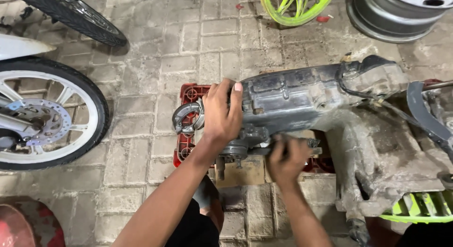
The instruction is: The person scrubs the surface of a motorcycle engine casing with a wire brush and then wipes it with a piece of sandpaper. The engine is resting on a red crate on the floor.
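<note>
A floor of grey paving blocks (155, 53) fills most of the view, stained and dusty. On it, right of centre, lies a large grimy scooter engine and transmission casing (302, 98), its long grey cover running from the middle of the view toward the upper right, with a dirt-caked lower section (377, 157) spreading down to the right edge. The casing's near end rests over a red plastic crate (188, 93), which shows just left of the hands. At the left edge stands a motorcycle wheel with a black tyre, white spokes and a brake disc (42, 119); a second black tyre (75, 15) crosses the top left corner. A bare silver steel rim (396, 13) sits in the top right corner, and a bright yellow-green wheel rim (295, 8) lies beside it at the top edge. A yellow-green finned part (420, 207) shows at the lower right. The left hand (222, 114) is closed over the left end of the casing, fingers curled across its top edge, just beside a grey curved brake-shoe-like piece (186, 117). The right hand (285, 159) is closed into a fist under the casing, touching its lower edge; what it grips cannot be made out.
</note>
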